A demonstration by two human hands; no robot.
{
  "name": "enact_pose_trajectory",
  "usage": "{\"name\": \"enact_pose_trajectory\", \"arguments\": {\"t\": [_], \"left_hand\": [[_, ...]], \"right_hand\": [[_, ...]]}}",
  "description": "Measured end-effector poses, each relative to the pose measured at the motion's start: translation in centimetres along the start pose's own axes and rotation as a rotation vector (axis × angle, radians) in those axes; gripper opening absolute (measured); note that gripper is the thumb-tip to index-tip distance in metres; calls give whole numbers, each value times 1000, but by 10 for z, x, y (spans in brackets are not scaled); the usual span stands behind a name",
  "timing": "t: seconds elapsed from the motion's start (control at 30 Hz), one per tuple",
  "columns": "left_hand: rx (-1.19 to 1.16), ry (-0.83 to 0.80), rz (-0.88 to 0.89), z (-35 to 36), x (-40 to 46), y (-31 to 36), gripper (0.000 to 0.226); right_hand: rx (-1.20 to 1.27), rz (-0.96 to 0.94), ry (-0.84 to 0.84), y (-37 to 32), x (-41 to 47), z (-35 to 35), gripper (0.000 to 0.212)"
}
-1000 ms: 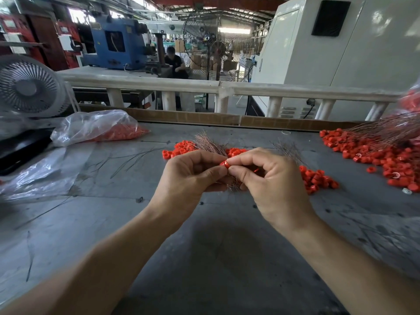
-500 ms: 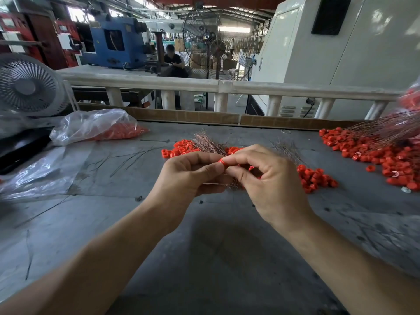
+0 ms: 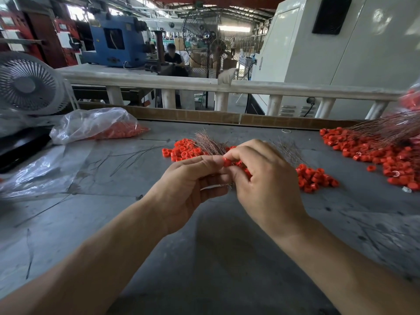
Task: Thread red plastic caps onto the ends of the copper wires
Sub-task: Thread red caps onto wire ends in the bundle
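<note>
Right now both hands meet over mid-worktop: right hand (image 3: 261,178) pinches a red cap (image 3: 226,162) at its fingertips, left hand (image 3: 191,178) grips the copper wires (image 3: 210,145), which fan away toward the far edge. Cap sits just right of the wire ends, touching the left thumb. Plastic bag (image 3: 95,125) at the far-left holds more caps; loose caps (image 3: 384,155) heaped far-right.

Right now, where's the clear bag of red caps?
In the head view, the clear bag of red caps lies on the far left of the grey table, just right of the white fan and left of the loose cap pile.
</note>
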State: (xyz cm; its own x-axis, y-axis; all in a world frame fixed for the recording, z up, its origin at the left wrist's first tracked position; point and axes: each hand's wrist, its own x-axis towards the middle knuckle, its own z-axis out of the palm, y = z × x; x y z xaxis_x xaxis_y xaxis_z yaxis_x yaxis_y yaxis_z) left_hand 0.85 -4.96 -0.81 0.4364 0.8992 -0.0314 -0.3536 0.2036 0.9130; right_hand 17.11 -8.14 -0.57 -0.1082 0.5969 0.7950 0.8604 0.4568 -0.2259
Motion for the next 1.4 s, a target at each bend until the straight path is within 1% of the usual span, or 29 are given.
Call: {"name": "enact_pose_trajectory", "arguments": {"t": [0.17, 0.3, 0.53, 0.6, 0.7, 0.87, 1.0, 1.23, 1.4], "left_hand": [[99, 29, 48, 0, -3, 0, 27], [167, 69, 80, 2, -4, 0, 28], [193, 89, 102, 7, -6, 0, 51], [202, 97, 98, 7, -7, 0, 49], [202, 91, 75, 7, -6, 1, 36], [184, 84, 61, 8, -5, 1, 25], [220, 64, 80, 9, -5, 1, 32], [210, 62, 61, 4, -6, 1, 27], [172, 40, 41, 4, -5, 1, 31]], "right_hand": [[-11, -15, -22, 1, 0, -3, 9], [-2, 1, -76, 1, 1, -3, 11], [-3, -19, -86, 0, 1, -4, 11], [-3, -23, -87, 0, 1, -3, 9], [-1, -36, -90, 1, 0, -3, 8], [11, -47, -44, 4, 1, -4, 9], [12, -69, -13, 5, 2, -5, 8], [59, -36, -33, 6, 1, -4, 14], [93, -24, -38, 7, 1, -2, 15]]}}
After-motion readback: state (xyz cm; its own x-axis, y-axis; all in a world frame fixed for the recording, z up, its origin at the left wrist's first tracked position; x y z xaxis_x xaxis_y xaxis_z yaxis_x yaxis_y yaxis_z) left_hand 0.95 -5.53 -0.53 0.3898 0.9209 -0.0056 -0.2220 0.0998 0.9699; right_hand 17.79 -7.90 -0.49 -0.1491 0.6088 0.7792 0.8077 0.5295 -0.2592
